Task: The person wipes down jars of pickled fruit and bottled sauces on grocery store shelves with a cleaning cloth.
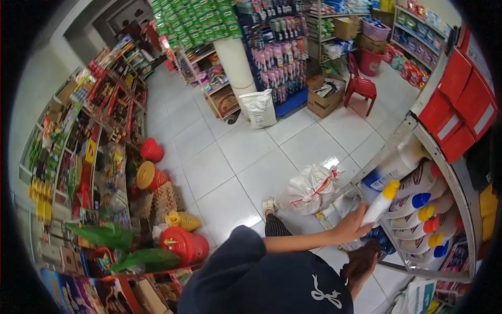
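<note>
My left hand (351, 225) is closed round a white bottle with a yellow cap (377, 208), held tilted in front of a metal shelf. Just below it, my right hand (366, 271) is closed on a dark brown cloth (361, 257), which covers part of the fingers. Beside the held bottle, several white bottles (413, 230) with blue, yellow and red caps lie stacked on their sides on the shelf. A larger white container with a blue label (389, 170) is behind them.
A tied white sack (309, 191) lies on the tiled floor by the shelf. Red boxes (460, 99) sit above the bottles. A red bucket (185, 246) and packed shelves (94, 152) stand at the left. Farther back are a red chair (361, 86) and a cardboard box (324, 97).
</note>
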`<state>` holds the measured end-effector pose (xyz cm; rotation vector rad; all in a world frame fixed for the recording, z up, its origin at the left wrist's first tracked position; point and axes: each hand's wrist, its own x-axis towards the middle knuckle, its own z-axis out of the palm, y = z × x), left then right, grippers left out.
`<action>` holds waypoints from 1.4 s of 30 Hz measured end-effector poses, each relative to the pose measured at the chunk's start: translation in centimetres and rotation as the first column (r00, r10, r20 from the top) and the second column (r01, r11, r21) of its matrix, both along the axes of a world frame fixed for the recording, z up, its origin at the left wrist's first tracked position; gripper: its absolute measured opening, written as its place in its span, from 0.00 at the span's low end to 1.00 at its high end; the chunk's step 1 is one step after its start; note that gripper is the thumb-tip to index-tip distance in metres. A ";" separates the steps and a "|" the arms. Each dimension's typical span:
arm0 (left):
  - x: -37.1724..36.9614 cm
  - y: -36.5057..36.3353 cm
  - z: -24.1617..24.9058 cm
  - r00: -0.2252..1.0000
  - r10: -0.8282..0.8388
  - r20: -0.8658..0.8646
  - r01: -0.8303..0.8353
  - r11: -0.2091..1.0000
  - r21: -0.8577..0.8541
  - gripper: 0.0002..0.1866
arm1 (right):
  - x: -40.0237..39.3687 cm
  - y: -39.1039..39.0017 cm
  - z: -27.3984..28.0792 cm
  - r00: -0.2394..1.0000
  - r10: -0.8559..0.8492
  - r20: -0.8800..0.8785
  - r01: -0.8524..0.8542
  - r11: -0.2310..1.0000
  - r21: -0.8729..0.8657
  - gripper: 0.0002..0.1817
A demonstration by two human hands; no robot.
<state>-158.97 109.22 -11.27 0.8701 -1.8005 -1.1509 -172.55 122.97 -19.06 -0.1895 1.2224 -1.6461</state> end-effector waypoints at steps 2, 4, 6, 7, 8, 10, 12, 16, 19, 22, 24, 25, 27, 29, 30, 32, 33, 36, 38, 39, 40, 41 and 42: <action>1.1 2.2 -0.8 0.998 -0.058 0.019 0.051 0.961 0.272 0.30 | 1.4 -0.6 3.5 0.993 -0.028 0.115 0.033 0.999 -0.041 0.30; 1.3 3.9 -0.8 0.998 -0.070 -0.005 0.069 0.962 0.265 0.30 | 3.1 -1.6 2.4 0.974 -0.027 -0.226 -0.022 0.977 -0.211 0.30; 0.6 6.0 -2.8 0.996 0.001 -0.091 0.008 0.994 0.108 0.31 | 6.3 -3.0 6.3 0.850 -0.140 -0.508 0.017 0.971 -0.239 0.31; 1.0 6.3 -2.5 0.993 -0.084 -0.085 0.098 0.978 0.184 0.31 | 5.7 -4.0 7.4 0.817 -0.154 -0.556 0.034 0.975 -0.220 0.31; 1.7 6.7 -1.9 0.982 -0.168 -0.088 0.185 0.948 0.259 0.30 | 4.6 -5.0 7.9 0.779 -0.166 -0.605 0.051 0.978 -0.203 0.31; 2.9 7.3 -0.2 0.948 -0.297 -0.115 0.318 0.876 0.362 0.28 | 3.5 -6.3 9.3 0.774 -0.155 -0.613 0.039 0.980 -0.198 0.32; 3.2 7.1 1.0 0.947 -0.290 -0.136 0.320 0.847 0.424 0.26 | 3.0 -7.1 10.7 0.838 -0.103 -0.536 -0.019 0.976 -0.218 0.30; 3.6 6.1 2.2 0.971 -0.105 -0.215 0.188 0.891 0.413 0.21 | 4.5 -6.1 10.4 0.617 -0.128 -0.777 -0.103 0.965 -0.241 0.29; 4.0 5.3 2.0 0.971 0.039 -0.237 0.049 0.933 0.356 0.22 | 6.4 -4.5 9.2 0.588 -0.066 -0.806 -0.182 0.960 -0.212 0.30; 4.8 4.1 1.9 0.960 0.172 -0.223 -0.090 0.937 0.336 0.23 | 8.4 -2.0 7.6 0.629 0.013 -0.778 -0.266 0.943 -0.199 0.34; 5.1 4.2 2.0 0.961 0.097 -0.258 -0.026 0.963 0.268 0.24 | 9.1 -0.9 7.8 0.642 0.104 -0.760 -0.311 0.941 -0.135 0.36; 5.2 4.2 2.1 0.960 0.060 -0.273 0.006 0.973 0.233 0.25 | 9.1 -0.7 7.6 0.697 0.092 -0.711 -0.275 0.950 -0.146 0.36; 5.1 4.6 2.3 0.980 -0.116 -0.160 0.132 0.987 0.096 0.30 | 9.1 -1.1 7.0 0.768 -0.062 -0.637 -0.117 0.965 -0.235 0.36; 5.2 5.2 2.5 0.945 -0.293 -0.145 0.315 0.936 0.159 0.31 | 6.3 -2.4 5.8 0.593 -0.339 -0.730 0.007 0.909 -0.417 0.35; 5.2 5.6 2.5 0.921 -0.364 -0.141 0.382 0.914 0.139 0.32 | 5.0 -3.5 7.3 0.567 -0.438 -0.698 0.093 0.875 -0.474 0.34; 5.4 6.8 2.7 0.858 -0.441 -0.264 0.510 0.794 0.331 0.29 | 4.7 -4.8 12.2 0.586 -0.519 -0.622 0.195 0.836 -0.513 0.38; 5.4 7.2 3.3 0.815 -0.463 -0.350 0.579 0.685 0.442 0.27 | 2.5 -4.6 11.0 0.648 -0.490 -0.583 0.159 0.836 -0.525 0.37; 5.4 6.2 1.1 0.787 -0.438 -0.434 0.592 0.341 0.730 0.25 | 3.0 -4.1 12.3 0.860 -0.257 -0.441 -0.068 0.799 -0.597 0.37; 7.1 3.8 2.7 0.802 -0.419 -0.425 0.500 0.082 0.862 0.25 | 3.3 -3.7 12.8 0.892 -0.143 -0.428 -0.144 0.808 -0.571 0.38; 6.6 3.2 1.1 0.722 -0.345 -0.600 0.611 -0.090 0.787 0.26 | 2.7 -3.1 12.7 0.899 -0.037 -0.436 -0.218 0.825 -0.521 0.39; 6.2 2.8 -0.3 0.629 -0.251 -0.736 0.688 -0.262 0.677 0.27 | 2.1 -2.5 13.0 0.782 -0.056 -0.621 -0.248 0.886 -0.392 0.36; 6.4 2.5 -0.6 0.366 0.007 -0.931 0.854 -0.399 0.332 0.29 | 2.3 -2.4 13.2 0.641 -0.024 -0.767 -0.264 0.932 -0.249 0.34; 7.4 2.5 0.0 0.623 -0.080 -0.778 0.734 -0.284 0.617 0.27 | 2.7 -2.6 13.0 0.678 -0.063 -0.733 -0.233 0.927 -0.295 0.32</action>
